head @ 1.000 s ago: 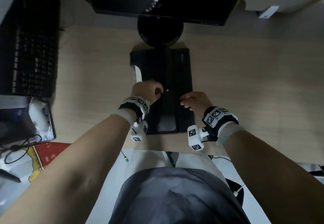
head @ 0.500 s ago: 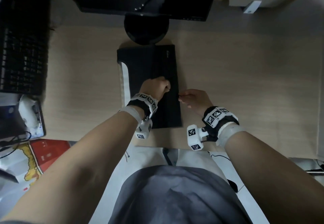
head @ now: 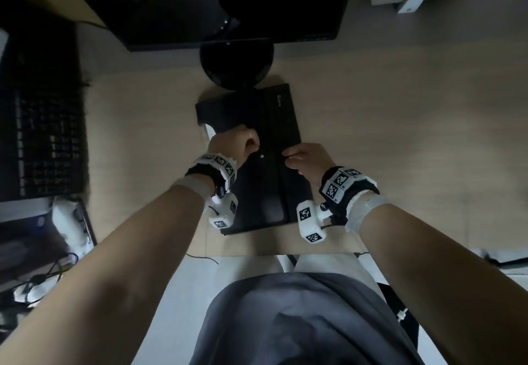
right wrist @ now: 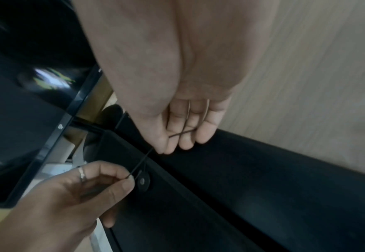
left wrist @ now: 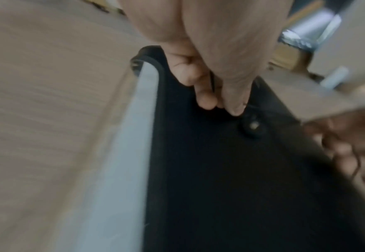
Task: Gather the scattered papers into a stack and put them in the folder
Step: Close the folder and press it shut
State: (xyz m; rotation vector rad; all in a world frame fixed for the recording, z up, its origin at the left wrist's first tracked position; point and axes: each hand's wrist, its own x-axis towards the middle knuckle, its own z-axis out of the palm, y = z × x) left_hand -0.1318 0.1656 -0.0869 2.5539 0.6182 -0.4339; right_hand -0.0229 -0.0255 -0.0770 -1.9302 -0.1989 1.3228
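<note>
Your right hand [head: 307, 160]: fingers curled, pinching the cord [right wrist: 142, 160] at the folder [head: 268, 193] flap edge. Your left hand [head: 233, 143]: thumb and forefinger pinching the same cord beside the button [right wrist: 142, 181]. Folder: black, flat on the desk [head: 400, 136], closed. Papers [left wrist: 117, 153]: white edge showing along its left side. Beyond: monitor [head: 228, 2] and stand.
</note>
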